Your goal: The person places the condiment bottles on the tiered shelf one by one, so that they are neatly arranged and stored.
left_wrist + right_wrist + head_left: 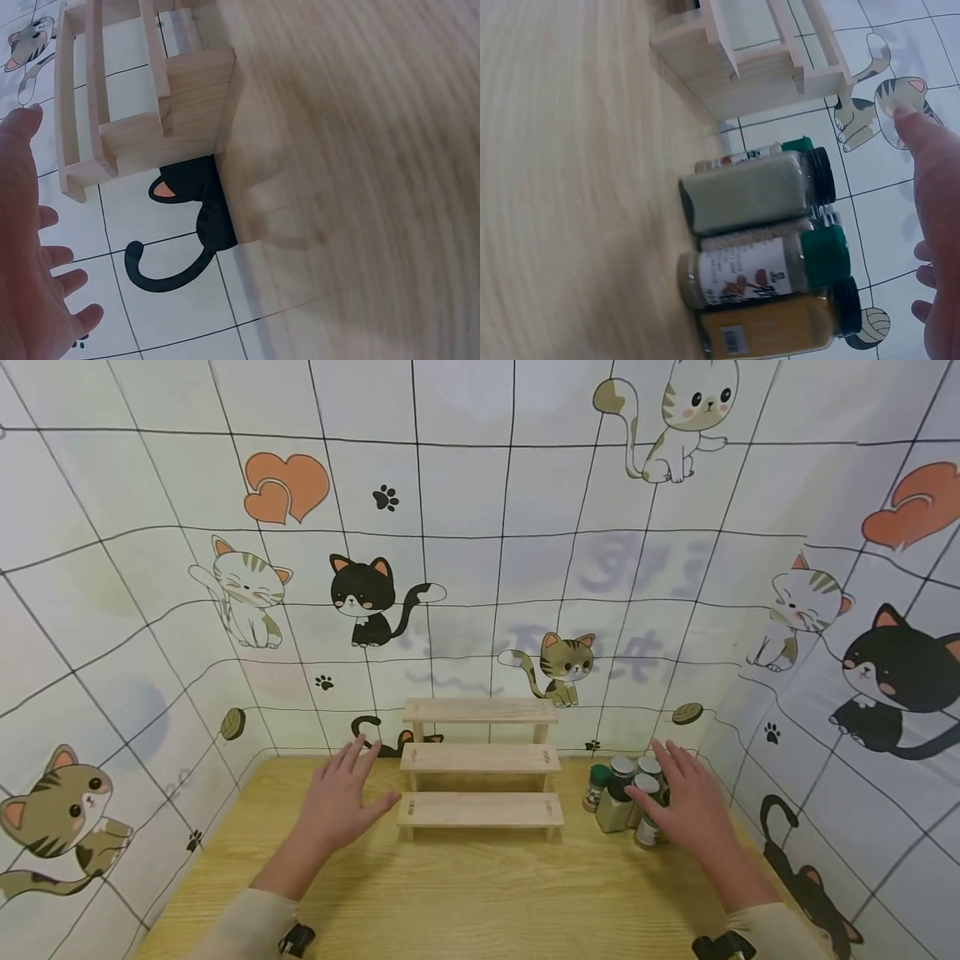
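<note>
A three-step wooden rack (480,810) stands against the back wall. My left hand (337,802) is held in the air left of it, fingers spread, holding nothing; the left wrist view shows the rack's side (161,112) beyond the thumb. At the right, several spice jars stand in a cluster: a jar of pale powder with a black cap (746,191), a green-capped jar with a white label (742,274), and a jar of orange-yellow powder (769,326). My right hand (693,802) hovers near these jars with fingers extended, partly covering them in the head view.
The light wood table (480,902) extends in front of the rack. White tile-patterned sheeting (465,568) with printed cats surrounds the table at the back and both sides. A small green-capped jar (596,789) is the one nearest the rack.
</note>
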